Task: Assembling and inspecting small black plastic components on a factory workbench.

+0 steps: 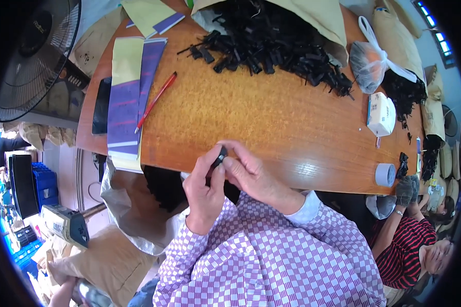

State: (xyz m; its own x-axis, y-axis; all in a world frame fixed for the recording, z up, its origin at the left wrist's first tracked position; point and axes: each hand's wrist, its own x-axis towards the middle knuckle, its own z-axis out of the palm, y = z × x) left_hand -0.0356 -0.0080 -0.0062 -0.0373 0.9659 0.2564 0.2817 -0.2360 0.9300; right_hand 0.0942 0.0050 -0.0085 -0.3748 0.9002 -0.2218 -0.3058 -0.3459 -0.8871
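A small black plastic part (219, 156) is pinched between the fingertips of both my hands, just over the near edge of the wooden table (215, 112). My left hand (206, 181) grips it from the left with thumb and fingers. From the other side my right hand (247, 173) holds it too, its fingers curled around. Much of the part is covered by my fingers, so its exact kind does not show. Farther back, a heap of similar black plastic parts (264, 59) spills from a large brown paper sack (317, 20).
A red pen (156, 102) lies beside purple and yellow papers (124, 97) on the left. At the right are a tissue pack (380, 115), a tape roll (384, 174) and a tied plastic bag (369, 64). A gloved co-worker (410, 245) sits right; a fan (36, 51) stands left.
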